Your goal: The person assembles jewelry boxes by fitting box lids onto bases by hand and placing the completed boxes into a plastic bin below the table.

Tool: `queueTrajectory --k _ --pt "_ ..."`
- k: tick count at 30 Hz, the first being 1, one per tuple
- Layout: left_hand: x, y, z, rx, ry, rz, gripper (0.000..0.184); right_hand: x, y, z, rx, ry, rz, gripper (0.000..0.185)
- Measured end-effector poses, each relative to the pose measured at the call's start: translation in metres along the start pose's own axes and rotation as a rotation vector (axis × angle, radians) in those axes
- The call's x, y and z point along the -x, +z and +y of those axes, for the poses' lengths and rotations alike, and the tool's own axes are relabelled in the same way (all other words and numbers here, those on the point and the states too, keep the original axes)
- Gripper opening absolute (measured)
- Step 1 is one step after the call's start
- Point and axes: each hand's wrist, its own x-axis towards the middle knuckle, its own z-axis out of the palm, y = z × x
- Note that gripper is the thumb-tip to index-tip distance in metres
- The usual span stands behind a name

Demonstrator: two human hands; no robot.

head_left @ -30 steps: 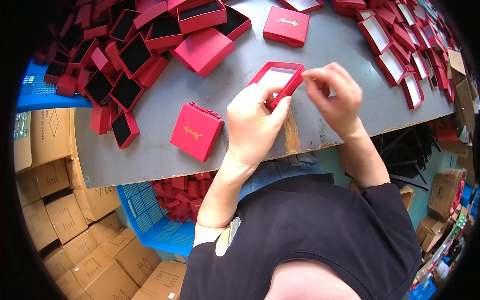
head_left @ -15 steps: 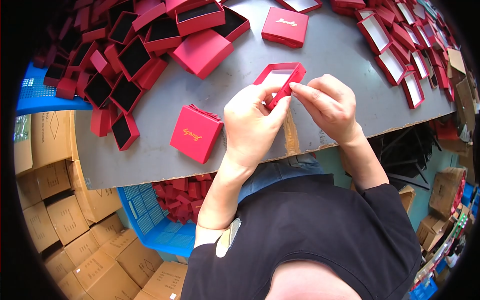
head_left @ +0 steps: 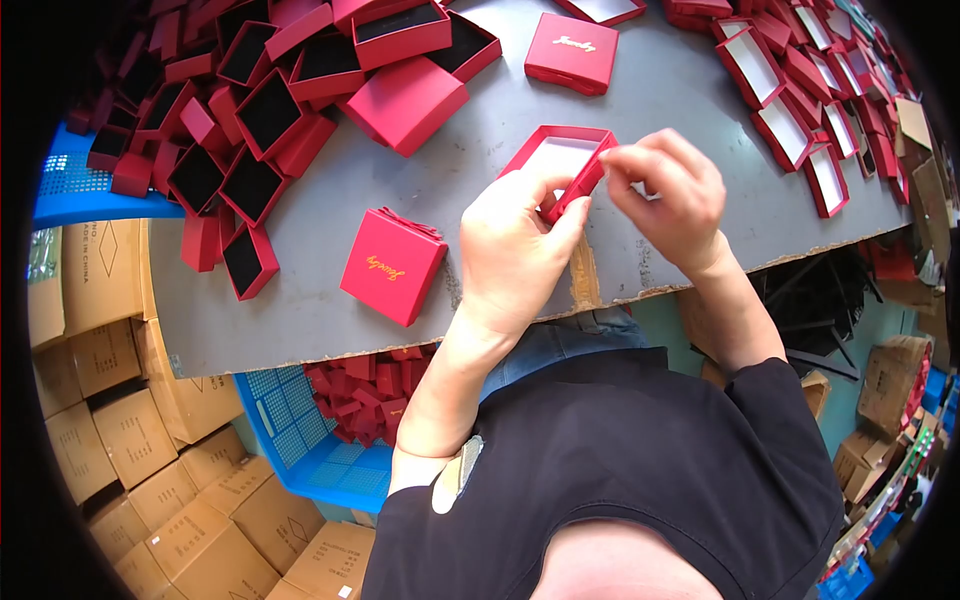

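One open red box (head_left: 560,158) at 1 o'clock, pinched in left hand (head_left: 505,250); right hand (head_left: 675,195) just lifted toward box's upper corner, its fingertip grip unclear.

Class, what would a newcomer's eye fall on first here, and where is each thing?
Probably the heap of black-lined red boxes, upper left on the grey table. Then, near the middle, the left hand holding a white-lined red box piece, the right hand at its edge.

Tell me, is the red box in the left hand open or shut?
Open: the red box in the left hand shows its white inside uncovered.
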Motion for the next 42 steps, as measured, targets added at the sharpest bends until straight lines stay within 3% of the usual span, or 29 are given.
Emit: queueTrajectory --k 3,4,7,11,12,15,19,24,31,42 --pt "0.002 0.001 -0.003 0.04 -0.043 0.008 0.022 -0.002 -0.007 0.001 -0.242 0.381 0.052 0.015" --pt "0.002 0.001 -0.004 0.025 -0.038 0.005 0.022 0.002 -0.006 0.006 -0.502 0.508 0.115 0.01" --pt "0.002 -0.001 -0.004 -0.003 -0.021 0.005 0.022 0.005 -0.012 0.019 -0.909 0.701 0.302 0.009" --pt "0.002 -0.002 -0.006 -0.02 0.013 0.004 0.021 0.014 -0.048 0.051 -1.063 0.605 0.38 0.014" --pt "0.002 -0.002 -0.006 -0.03 0.023 0.001 0.02 0.013 -0.057 0.049 -0.873 0.642 0.389 0.013" --pt "0.001 -0.001 -0.003 -0.057 0.054 0.007 0.019 0.011 -0.066 0.024 -0.381 0.526 0.13 0.011" --pt "0.002 0.004 -0.002 -0.08 0.078 0.013 0.025 -0.006 -0.048 -0.005 -0.161 0.22 -0.182 0.018" --pt "0.004 0.003 -0.003 -0.136 0.135 0.033 0.039 -0.006 -0.016 -0.004 -0.265 0.179 -0.255 0.016" --pt "0.005 0.004 -0.009 -0.135 0.138 0.01 0.043 -0.004 -0.009 -0.001 -0.283 0.182 -0.36 0.014" --pt "0.002 0.001 -0.013 -0.123 0.12 -0.017 0.04 -0.01 -0.01 -0.005 0.089 -0.293 -0.468 0.018"
